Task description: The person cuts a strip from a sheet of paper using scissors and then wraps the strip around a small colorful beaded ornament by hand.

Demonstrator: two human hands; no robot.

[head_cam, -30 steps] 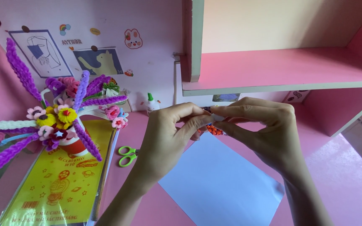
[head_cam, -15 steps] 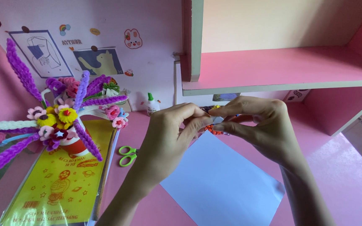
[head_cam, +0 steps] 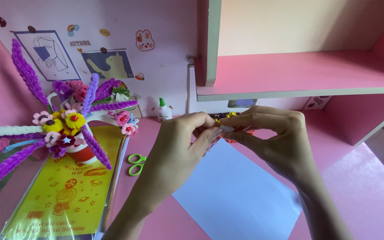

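Head view, looking down on a pink desk [head_cam: 361, 191]. At centre, just above a pale blue paper sheet [head_cam: 236, 191], a small orange-red craft piece [head_cam: 230, 140], mostly hidden by fingertips, only slivers of orange showing below and at 3 o'clock of the pinch; exact shape impossible to tell. Left hand [head_cam: 178, 142] coming up from 6 o'clock, wrist bent, thumb and forefinger closed in a pinch on the piece. Right hand [head_cam: 276, 138] entering from 5 o'clock, fingers curled and arched over, thumb and forefinger also pinching the piece, tips of both hands touching. At 9 o'clock of the hands, green scissors [head_cam: 136, 163] lying flat on the desk, just beside a yellow packet [head_cam: 67, 195] in clear wrap. On the far end of that packet, a fuzzy-wire flower bouquet [head_cam: 67, 120] in purple, pink, yellow and white, standing in a white-and-red cup. At 11 o'clock, a small glue bottle [head_cam: 163, 110] upright against the wall. At 12 to 2 o'clock, a pink shelf [head_cam: 298, 71] overhead.
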